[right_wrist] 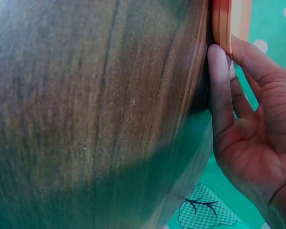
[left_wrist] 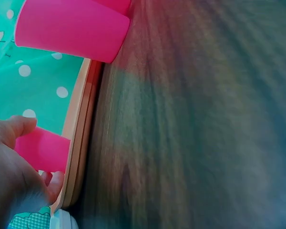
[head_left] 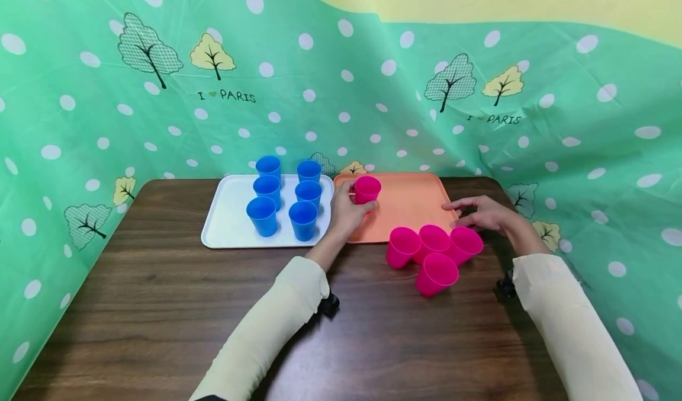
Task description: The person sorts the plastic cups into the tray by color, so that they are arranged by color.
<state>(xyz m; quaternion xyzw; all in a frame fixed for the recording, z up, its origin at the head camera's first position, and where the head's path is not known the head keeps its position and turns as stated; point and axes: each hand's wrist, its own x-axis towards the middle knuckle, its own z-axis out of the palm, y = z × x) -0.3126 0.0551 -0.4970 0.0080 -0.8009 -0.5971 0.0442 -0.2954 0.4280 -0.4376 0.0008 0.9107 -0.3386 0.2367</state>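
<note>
In the head view my left hand [head_left: 348,209] grips a pink cup [head_left: 367,189], which stands upright at the left end of the orange tray [head_left: 407,205]. The left wrist view shows thumb and fingers around this pink cup [left_wrist: 44,150], beside the tray's rim. My right hand [head_left: 482,212] is at the tray's right edge. Seen from the right wrist, its thumb and a finger pinch the tray's corner [right_wrist: 222,28]. Several more pink cups [head_left: 437,275] stand clustered on the table in front of the tray, one nearer than the others.
A white tray [head_left: 229,226] lies left of the orange one, their sides close together. Two rows of blue cups [head_left: 263,216] stand upright on it. The brown wooden table [head_left: 176,318] ends at a green dotted cloth [head_left: 341,81] hanging behind and at the sides.
</note>
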